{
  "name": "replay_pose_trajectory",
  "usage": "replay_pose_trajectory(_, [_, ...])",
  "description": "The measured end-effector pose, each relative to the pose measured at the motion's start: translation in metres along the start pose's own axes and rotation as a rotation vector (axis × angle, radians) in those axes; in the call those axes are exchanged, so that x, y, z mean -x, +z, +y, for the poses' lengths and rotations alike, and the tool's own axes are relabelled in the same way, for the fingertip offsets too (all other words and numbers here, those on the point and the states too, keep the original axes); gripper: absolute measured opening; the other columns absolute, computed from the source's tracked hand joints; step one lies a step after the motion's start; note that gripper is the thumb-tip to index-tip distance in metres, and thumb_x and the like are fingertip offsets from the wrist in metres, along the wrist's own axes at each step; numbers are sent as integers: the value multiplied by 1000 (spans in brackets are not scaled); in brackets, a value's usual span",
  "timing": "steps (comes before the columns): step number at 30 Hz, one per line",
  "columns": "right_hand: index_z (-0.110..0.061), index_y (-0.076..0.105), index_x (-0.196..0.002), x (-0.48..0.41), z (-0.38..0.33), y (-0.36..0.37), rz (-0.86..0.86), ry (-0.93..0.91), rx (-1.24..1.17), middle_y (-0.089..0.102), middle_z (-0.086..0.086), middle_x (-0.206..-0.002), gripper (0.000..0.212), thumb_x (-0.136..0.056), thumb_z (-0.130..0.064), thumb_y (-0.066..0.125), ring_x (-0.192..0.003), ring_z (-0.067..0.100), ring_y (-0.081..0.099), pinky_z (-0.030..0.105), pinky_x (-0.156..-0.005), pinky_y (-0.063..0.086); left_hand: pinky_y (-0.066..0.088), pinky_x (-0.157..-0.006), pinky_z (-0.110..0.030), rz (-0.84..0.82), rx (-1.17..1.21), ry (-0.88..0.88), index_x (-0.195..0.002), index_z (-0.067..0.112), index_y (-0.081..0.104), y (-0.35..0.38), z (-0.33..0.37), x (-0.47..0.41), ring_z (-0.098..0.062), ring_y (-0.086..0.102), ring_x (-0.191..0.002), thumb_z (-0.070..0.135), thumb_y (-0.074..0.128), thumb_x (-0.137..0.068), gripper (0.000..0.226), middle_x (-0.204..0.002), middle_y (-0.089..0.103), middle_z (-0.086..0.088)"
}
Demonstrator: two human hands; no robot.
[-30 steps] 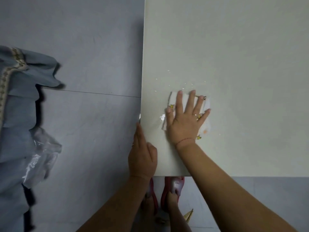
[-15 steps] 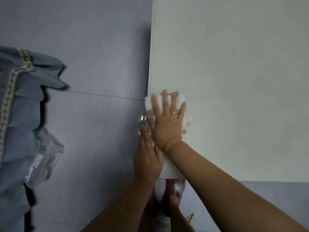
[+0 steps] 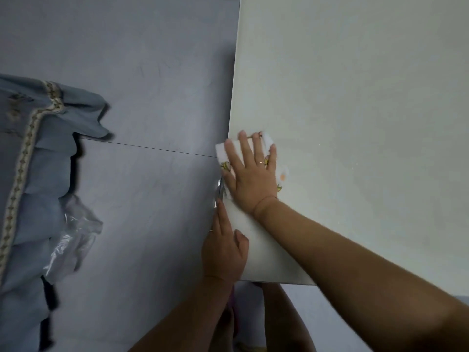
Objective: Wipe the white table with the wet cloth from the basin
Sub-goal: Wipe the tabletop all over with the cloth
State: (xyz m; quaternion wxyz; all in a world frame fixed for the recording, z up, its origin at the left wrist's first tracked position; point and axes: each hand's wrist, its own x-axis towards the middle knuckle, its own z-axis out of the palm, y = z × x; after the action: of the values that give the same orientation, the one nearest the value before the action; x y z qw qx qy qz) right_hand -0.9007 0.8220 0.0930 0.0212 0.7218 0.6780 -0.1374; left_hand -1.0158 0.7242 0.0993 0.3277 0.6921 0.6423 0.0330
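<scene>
The white table [image 3: 355, 110] fills the right side of the view, its left edge running down the middle. My right hand [image 3: 251, 174] lies flat, fingers spread, pressing a white cloth [image 3: 283, 174] with small yellow and orange prints onto the table at its left edge. One corner of the cloth sticks out past that edge. My left hand [image 3: 224, 247] rests against the table's left edge near the front corner, thumb on top, fingers apart and holding nothing. No basin is in view.
Grey tiled floor [image 3: 139, 97] lies left of the table. A blue cloth with patterned trim [image 3: 33, 158] and a clear plastic bag [image 3: 73, 237] sit at the far left. My legs and feet [image 3: 253, 326] show below the table's front edge.
My right hand has slid the cloth leftward across the table to its left edge, so a cloth corner now overhangs it. My left hand has stayed at the edge.
</scene>
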Motion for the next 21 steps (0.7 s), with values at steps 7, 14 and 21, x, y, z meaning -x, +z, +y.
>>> replay_pose_trajectory(7, [-32,3,-151,-53,92,-24,82,506,-95,-4,0,-161,58,-99,-48,20,-147,25,-9,54,-116,-9,35,-110,-49,129,-127,56,-147,-2,27,-5,7,-14,-35,44,-132,29,36,-87,68,-148,38,-22])
replay_pose_trajectory(14, [-29,10,-151,-53,60,-27,-29,-215,68,6,2,-161,56,-98,-46,15,-148,28,-1,51,-114,-10,19,-118,-47,252,-194,184,-148,-1,24,-20,56,-108,-32,22,-144,27,32,-92,62,-155,25,-19])
replay_pose_trajectory(21, [-29,0,-151,-107,99,-36,92,506,-74,-5,2,-161,58,-99,-44,20,-147,28,-9,54,-115,-10,44,-101,-39,219,-47,40,-151,1,9,-8,58,-134,-33,43,-133,42,41,-94,77,-159,15,-16])
